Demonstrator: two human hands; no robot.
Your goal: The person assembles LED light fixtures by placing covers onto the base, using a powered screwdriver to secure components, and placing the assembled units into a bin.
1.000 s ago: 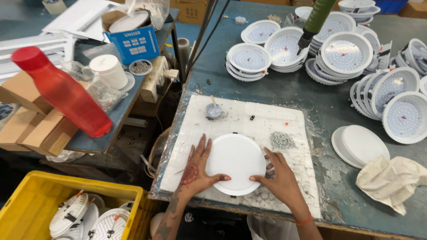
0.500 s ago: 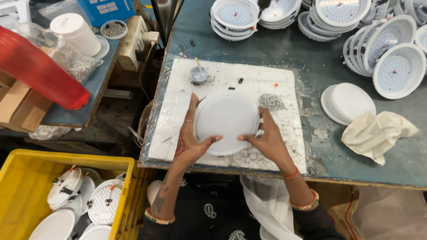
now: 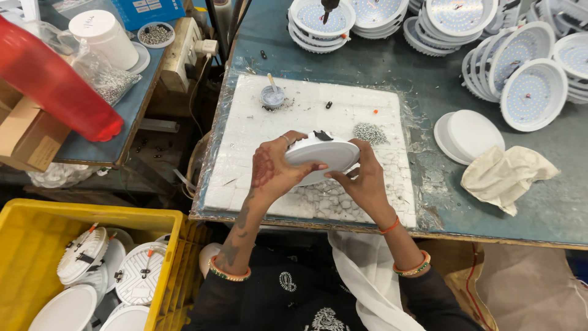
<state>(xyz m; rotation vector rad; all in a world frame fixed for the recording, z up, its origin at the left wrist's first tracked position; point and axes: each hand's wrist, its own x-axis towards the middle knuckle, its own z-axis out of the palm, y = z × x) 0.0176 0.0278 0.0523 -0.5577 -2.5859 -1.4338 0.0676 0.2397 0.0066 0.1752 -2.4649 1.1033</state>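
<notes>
Left hand (image 3: 274,170) and right hand (image 3: 362,181) both clamp the tilted white lamp (image 3: 323,154).

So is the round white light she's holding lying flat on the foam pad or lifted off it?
Lifted and tilted. Both hands, left hand and right hand, hold the round white light by its rim above the white foam pad.

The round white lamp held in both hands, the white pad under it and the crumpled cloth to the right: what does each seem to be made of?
Round white lamp: probably matt plastic, smooth with an even moulded rim.
White pad: likely foam board under clear film, pitted and crumbling.
Crumpled cloth: soft woven fabric, cream, lying in loose folds.
</notes>
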